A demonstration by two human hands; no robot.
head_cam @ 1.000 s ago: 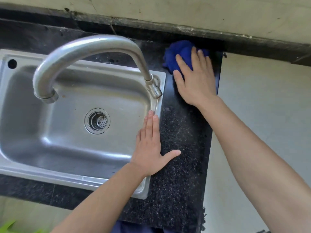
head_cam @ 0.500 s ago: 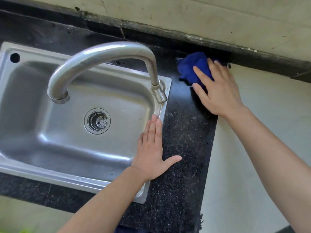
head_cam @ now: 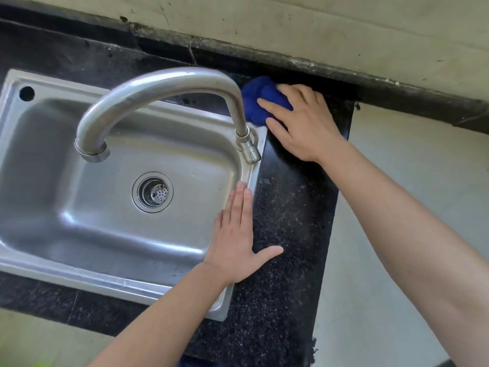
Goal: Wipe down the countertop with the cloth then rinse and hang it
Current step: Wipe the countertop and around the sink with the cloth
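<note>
Cloth, bunched on the countertop, lies pressed beneath the flat, outstretched right hand; left hand rests flat.

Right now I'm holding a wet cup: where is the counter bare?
Bare: the strip of counter between the sink and the counter's right edge, from the left hand to the right hand. Inside the sink, around the drain, is bare too. Crowded: the back corner, where the right hand presses the cloth by the tap.

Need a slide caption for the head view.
Right hand presses a blue cloth on the black countertop beside the faucet; left hand rests flat on the sink rim.
</note>
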